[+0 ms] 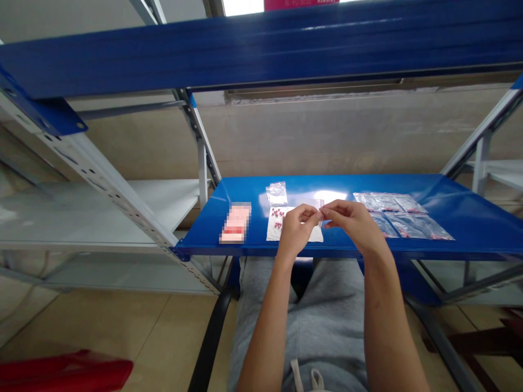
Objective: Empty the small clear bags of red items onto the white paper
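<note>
Both of my hands meet over a white sheet [316, 235] on the blue shelf top. My left hand [300, 224] pinches the edge of a small clear zip bag [321, 203] with a red strip. From the other side, my right hand [348, 219] pinches the same bag, its fingertips close to the left ones. The fingers hide most of the bag, so what is inside cannot be made out. Left of my left hand, several small red pieces [278, 214] lie on the white sheet. Behind them sits a stack of clear bags [277, 193].
Several clear bags with small red pieces [420, 224] lie flat at the right. A blurred-out pink and red item [236, 223] lies at the left. A blue beam [261, 51] crosses above the blue shelf top [469, 218]; metal uprights [110, 185] flank it.
</note>
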### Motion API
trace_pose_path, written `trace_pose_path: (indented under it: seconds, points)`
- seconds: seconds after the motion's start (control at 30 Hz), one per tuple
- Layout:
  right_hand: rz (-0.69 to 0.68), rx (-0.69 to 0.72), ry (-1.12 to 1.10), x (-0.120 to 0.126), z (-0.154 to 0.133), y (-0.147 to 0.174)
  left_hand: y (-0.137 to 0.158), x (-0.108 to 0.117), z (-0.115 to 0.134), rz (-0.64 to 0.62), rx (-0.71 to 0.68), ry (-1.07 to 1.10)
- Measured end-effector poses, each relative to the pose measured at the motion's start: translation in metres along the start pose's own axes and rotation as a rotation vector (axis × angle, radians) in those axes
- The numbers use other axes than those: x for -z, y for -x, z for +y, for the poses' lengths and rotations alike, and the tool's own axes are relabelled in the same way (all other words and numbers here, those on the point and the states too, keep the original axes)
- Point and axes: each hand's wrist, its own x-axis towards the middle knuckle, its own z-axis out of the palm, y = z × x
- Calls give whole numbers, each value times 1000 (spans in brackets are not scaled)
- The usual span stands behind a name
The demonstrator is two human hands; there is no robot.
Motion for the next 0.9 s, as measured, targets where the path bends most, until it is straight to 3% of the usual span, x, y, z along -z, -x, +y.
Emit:
trace_pose_path:
  seconds: [0.2,0.6,0.9]
  points:
    - [-37,-6,160,-4,2,0,3,-3,5,72,-46,-110]
    - [-50,91,224,-9,5,-2,3,2,6,119,-128,-208]
    - [198,185,647,-24,10,-5,3,7,1,286,-196,-514]
